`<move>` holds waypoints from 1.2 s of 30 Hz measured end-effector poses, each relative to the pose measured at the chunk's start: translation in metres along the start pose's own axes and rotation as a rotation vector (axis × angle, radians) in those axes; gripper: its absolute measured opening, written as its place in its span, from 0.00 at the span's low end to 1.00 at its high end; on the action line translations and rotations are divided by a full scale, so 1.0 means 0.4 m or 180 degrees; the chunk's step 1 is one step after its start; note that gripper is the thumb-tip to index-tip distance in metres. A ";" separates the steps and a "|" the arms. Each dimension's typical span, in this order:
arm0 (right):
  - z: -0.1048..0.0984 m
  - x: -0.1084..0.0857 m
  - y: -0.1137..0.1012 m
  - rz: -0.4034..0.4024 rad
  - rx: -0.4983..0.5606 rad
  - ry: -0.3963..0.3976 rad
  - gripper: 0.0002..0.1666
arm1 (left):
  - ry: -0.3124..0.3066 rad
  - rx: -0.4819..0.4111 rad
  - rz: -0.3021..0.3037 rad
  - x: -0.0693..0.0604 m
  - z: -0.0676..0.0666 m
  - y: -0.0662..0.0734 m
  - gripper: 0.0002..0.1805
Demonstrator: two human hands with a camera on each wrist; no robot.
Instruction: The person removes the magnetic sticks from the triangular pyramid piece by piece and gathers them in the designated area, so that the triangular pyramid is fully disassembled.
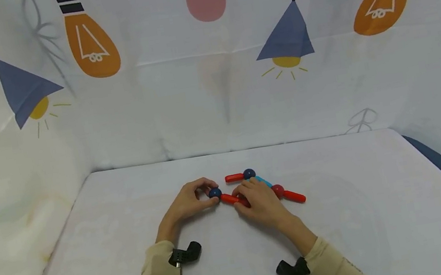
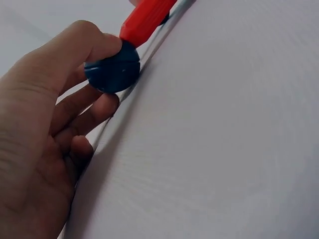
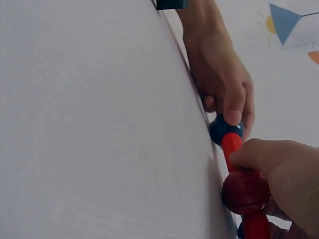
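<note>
My left hand (image 1: 190, 201) pinches a dark blue ball (image 1: 215, 193) between thumb and fingers; the left wrist view shows the ball (image 2: 113, 69) close up. A red rod (image 1: 229, 198) meets this ball at one end. Around that rod are the thumb and fingers of my right hand (image 1: 261, 202), which hides its other end. Just beyond the right hand lies a red ball (image 1: 278, 190) with a second red rod (image 1: 294, 196) pointing right. Behind the hand, a light blue rod (image 1: 263, 181) runs between the red ball and another dark blue ball (image 1: 249, 173).
A third red rod (image 1: 234, 178) extends left from the rear blue ball. Everything lies on a white tabletop (image 1: 368, 210), with a printed cloth (image 1: 180, 105) hanging behind it. Black devices (image 1: 293, 270) are worn on both wrists.
</note>
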State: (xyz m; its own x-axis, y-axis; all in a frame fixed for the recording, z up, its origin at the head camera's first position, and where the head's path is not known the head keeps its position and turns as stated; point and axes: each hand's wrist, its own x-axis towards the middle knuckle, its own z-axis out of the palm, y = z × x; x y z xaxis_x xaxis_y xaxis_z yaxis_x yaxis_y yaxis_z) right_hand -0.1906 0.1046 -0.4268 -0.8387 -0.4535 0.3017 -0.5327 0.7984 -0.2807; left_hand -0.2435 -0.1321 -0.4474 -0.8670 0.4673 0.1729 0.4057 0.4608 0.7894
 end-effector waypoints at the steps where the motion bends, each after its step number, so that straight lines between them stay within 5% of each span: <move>1: 0.001 -0.002 0.001 0.0005 -0.0012 0.0010 0.13 | 0.0101 -0.0032 -0.0014 0.002 0.003 -0.004 0.16; 5: 0.004 -0.008 0.005 0.0010 -0.0020 0.0047 0.12 | 0.0466 -0.0043 -0.0138 0.010 0.006 -0.011 0.17; 16: -0.016 -0.008 0.016 -0.0001 0.0300 -0.0059 0.18 | 0.0847 0.0408 -0.0237 0.089 -0.008 -0.005 0.19; 21: -0.036 -0.021 0.031 0.0066 0.0442 -0.0238 0.21 | 0.0836 0.0463 -0.0232 0.120 0.001 -0.002 0.19; 28: -0.047 -0.028 0.045 -0.0081 0.0420 -0.0563 0.17 | 0.0710 0.0629 -0.0456 0.122 0.003 0.003 0.21; 36: -0.057 -0.025 0.059 -0.0017 0.0556 -0.0602 0.16 | 0.0707 0.0497 -0.0403 0.110 -0.016 0.035 0.28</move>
State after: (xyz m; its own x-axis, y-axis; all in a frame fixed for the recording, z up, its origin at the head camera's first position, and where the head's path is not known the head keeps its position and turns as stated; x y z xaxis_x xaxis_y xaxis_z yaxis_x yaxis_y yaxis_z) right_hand -0.1922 0.1369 -0.4157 -0.8333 -0.5368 0.1323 -0.5350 0.7226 -0.4377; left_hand -0.2776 -0.1098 -0.4249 -0.9487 0.2300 0.2170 0.3149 0.6235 0.7156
